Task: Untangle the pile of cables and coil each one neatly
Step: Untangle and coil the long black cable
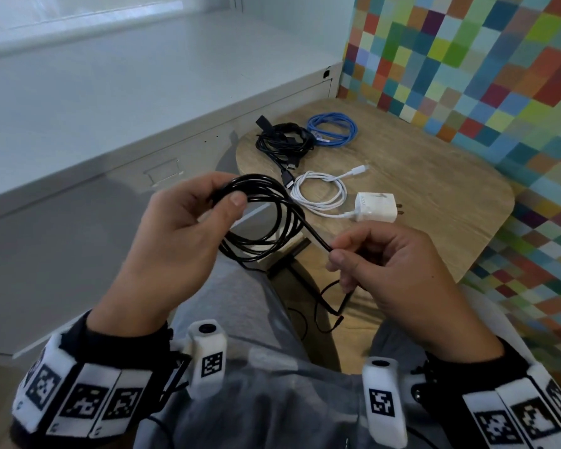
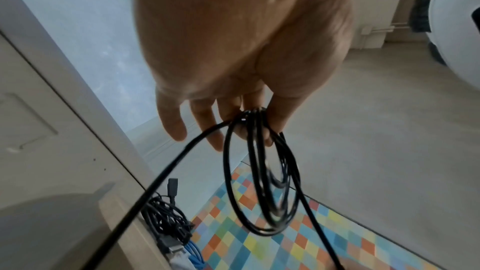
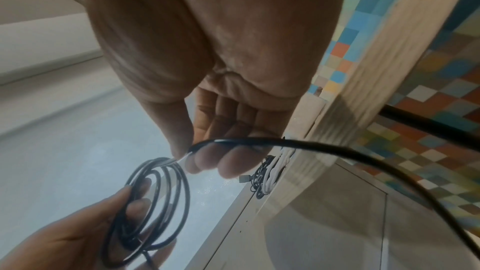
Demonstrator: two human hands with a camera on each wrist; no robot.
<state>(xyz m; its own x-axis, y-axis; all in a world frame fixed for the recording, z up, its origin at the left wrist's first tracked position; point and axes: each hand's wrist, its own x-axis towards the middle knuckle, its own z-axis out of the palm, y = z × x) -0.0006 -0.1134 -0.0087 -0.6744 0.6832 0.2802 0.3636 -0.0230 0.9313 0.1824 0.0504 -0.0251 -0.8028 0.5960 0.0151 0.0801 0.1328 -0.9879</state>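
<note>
Hands hold a thin black cable (image 1: 266, 218) above the lap in the head view. The left hand (image 1: 178, 228) pinches the coiled loops between thumb and fingers. The right hand (image 1: 392, 270) pinches the loose end, which hangs down toward the floor. On the wooden table (image 1: 434, 189) lie 3 more cables: a black bundle (image 1: 282, 142), a blue cable (image 1: 332, 128) just beside it, and a white cable (image 1: 319, 192) joined to a white charger (image 1: 374, 207).

From the left wrist, the left hand (image 2: 241, 52) has its fingers (image 2: 171, 118) curled behind the loops (image 2: 262, 182), which hang down.

From the right wrist, the right hand (image 3: 215, 59) grips the cable (image 3: 285, 143) with thumb and fingertips (image 3: 231, 163). The left hand (image 3: 85, 235) holds the coil (image 3: 155, 198) below.
</note>
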